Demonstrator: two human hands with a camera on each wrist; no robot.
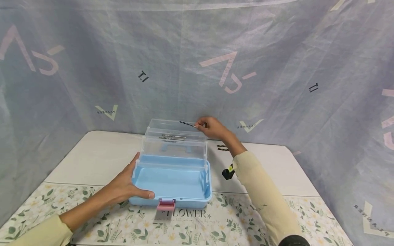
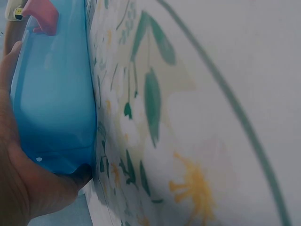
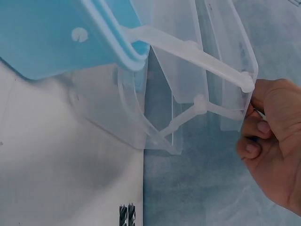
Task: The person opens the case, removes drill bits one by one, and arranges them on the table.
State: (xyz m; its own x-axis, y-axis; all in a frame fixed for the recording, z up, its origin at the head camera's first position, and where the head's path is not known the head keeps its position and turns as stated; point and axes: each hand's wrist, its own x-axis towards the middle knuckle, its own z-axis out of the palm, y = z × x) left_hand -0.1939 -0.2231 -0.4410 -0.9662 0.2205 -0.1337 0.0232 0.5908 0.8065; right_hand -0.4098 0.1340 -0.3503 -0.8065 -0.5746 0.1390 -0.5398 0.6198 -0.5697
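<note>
The drill bit (image 1: 187, 123) is thin and partly hidden by the right hand (image 1: 212, 128), so only its dark twisted part shows in the head view; in the right wrist view it cannot be made out behind the clear plastic. The left wrist view is very close and shows only the blue wall of the toolbox (image 2: 54, 94), a piece of the pink latch (image 2: 41, 16) and the flower-printed mat (image 2: 155, 117) — the rest is cut off. The right hand is raised at the far right corner of the clear upper tray (image 1: 173, 136), and its fingers (image 3: 256, 127) pinch the end of the drill bit, which lies nearly level above the tray's back edge. Several more bits (image 1: 172, 137) lie inside this tray, hard to count. The left hand (image 1: 127, 188) rests on the near left corner of the toolbox, fingers straight along the side and thumb lying along the front rim. Two other bits (image 1: 222, 147) lie on the white tabletop (image 1: 271, 171), just behind the right forearm.
</note>
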